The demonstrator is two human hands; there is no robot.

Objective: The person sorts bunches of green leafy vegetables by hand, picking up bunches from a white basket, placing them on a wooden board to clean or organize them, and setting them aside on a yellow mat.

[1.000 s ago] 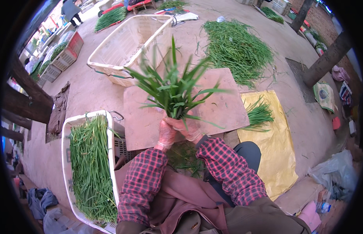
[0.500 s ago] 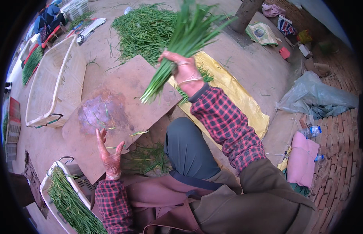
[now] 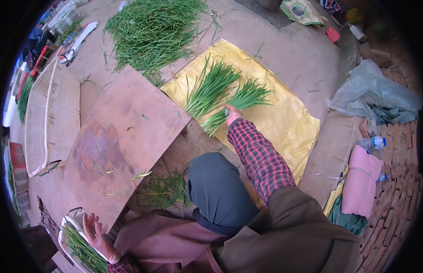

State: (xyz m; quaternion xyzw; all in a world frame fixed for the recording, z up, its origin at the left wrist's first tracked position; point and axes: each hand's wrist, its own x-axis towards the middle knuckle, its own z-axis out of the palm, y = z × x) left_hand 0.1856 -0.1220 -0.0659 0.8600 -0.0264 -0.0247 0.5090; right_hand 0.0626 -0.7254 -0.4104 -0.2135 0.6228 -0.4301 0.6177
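Note:
My right hand (image 3: 233,113) is closed round the white stem ends of a bunch of green chives (image 3: 250,96), which lies low on a yellow woven sheet (image 3: 284,119). Just left of it, another bunch of chives (image 3: 211,87) rests on the same sheet. My left hand (image 3: 98,236) is raised at the lower left with its fingers apart and nothing in it. It hovers beside a white crate (image 3: 65,236) holding long green chives (image 3: 84,249). A low brown board (image 3: 143,102) with a stained patch and stray leaves stands ahead of my knees.
A large loose heap of chives (image 3: 152,32) lies beyond the board. A tall white crate (image 3: 61,113) stands at the left. Plastic sheeting (image 3: 375,93), a pink roll (image 3: 359,182) and a bottle (image 3: 378,143) are at the right by the bricks. Trimmings (image 3: 163,189) litter the ground under the board.
My right hand has brought its bunch from the air above the board down to the right, onto the yellow sheet. My left hand has moved back toward the lower left. The view has shifted.

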